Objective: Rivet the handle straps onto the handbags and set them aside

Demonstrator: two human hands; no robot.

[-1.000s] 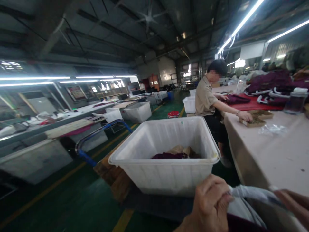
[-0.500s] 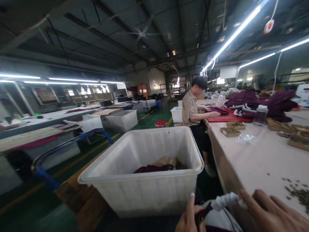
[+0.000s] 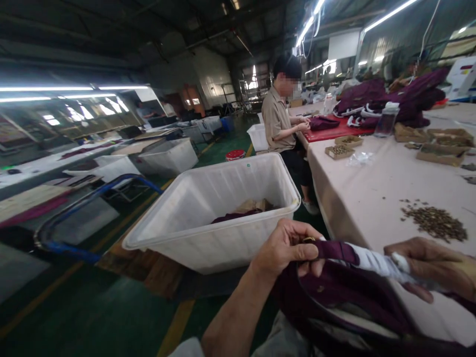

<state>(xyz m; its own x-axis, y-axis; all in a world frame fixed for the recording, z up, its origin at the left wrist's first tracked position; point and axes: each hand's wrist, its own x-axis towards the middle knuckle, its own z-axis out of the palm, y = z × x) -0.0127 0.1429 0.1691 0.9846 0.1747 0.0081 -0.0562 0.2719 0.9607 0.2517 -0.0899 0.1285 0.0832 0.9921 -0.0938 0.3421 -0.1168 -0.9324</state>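
a large white rectangular plastic tub point(image 3: 219, 248) holds crumpled maroon cloth point(image 3: 234, 216) and tan material point(image 3: 250, 205); a blue tubular metal handle point(image 3: 67, 251) stands beside it. a small brown cardboard tray point(image 3: 337, 156) on the pale-covered table point(image 3: 359, 198) contains small metallic bits. the soft maroon fabric bag point(image 3: 357, 287) is low in front of the person, its strap wrapped in wrinkled white material point(image 3: 374, 260). the left hand point(image 3: 292, 248) pinches the strap's maroon end; the right hand point(image 3: 433, 260), apart from it, grips the wrapping. near the right hand lies a loose heap of tiny bronze-coloured pieces point(image 3: 435, 223).
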